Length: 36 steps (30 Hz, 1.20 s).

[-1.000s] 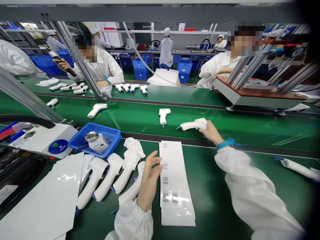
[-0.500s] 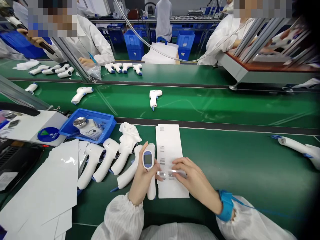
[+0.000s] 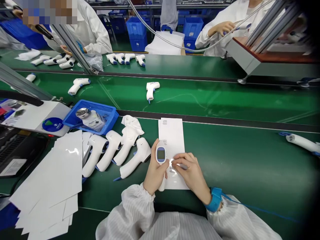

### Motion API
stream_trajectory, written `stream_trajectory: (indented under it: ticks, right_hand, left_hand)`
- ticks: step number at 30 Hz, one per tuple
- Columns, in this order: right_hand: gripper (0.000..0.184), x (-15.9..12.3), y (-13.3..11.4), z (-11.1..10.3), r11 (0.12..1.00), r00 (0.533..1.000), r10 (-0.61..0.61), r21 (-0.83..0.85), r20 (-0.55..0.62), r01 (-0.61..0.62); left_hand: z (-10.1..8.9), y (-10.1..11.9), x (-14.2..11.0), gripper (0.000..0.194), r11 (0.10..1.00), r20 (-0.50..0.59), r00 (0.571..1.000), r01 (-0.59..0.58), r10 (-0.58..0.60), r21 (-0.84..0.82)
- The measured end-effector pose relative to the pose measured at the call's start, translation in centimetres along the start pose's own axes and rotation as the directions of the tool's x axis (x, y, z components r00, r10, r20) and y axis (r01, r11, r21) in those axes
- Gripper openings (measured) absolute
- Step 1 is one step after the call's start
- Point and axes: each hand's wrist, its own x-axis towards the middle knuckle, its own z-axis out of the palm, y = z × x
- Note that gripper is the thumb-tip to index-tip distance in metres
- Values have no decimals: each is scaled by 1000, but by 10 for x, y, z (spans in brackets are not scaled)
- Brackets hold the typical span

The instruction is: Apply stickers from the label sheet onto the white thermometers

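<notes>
My left hand [image 3: 154, 171] is wrapped round a white infrared thermometer [image 3: 161, 155], held upright with its blue-framed screen facing me. Under it and to its right lies a white label sheet [image 3: 175, 133] with small blocks of dark print; the thermometer hides part of its left edge. Over the sheet's middle, the thumb and fingertips of my right hand [image 3: 192, 170] are pinched together beside the thermometer. Something shiny shows at those fingertips, too small to make out. More white thermometers [image 3: 136, 158] lie in a row left of my left hand, one with a crumpled white cloth [image 3: 132, 126] on its head.
A blue tray [image 3: 110, 125] with a metal-capped bottle [image 3: 93, 120] stands behind the row. Loose white sheets [image 3: 55, 170] spread at left. Beyond runs a green belt [image 3: 200, 96] carrying thermometers. A blue wristband [image 3: 214, 199] trails a cord rightward. Co-workers sit opposite.
My left hand has brought the thermometer rightward over the sheet's edge. My right fingertips have closed together near it. The view has tilted down slightly.
</notes>
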Motion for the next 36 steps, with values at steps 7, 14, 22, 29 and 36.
stream_trajectory:
  ticks: [7,14,22,29,36]
  right_hand:
    - [16,4,-25,-34,963,906,-198,245,374,109]
    - [11,25,-32,-64,816,795,-162,533,585,-226]
    - [12,46,-43,-67,813,885,-125,558,449,-168]
    - [10,68,-44,-62,942,952,-197,314,235,117]
    - [10,80,-40,-64,939,944,-232,307,233,155]
  left_hand:
    - [3,6,-1,74,999,12,1000,-23,23,28]
    - [11,-1,8,63,959,49,977,-213,208,185]
    - [7,5,8,73,997,106,993,-62,56,52]
    - [7,0,11,71,998,141,989,-42,37,35]
    - [7,4,11,80,999,173,984,-34,35,-7]
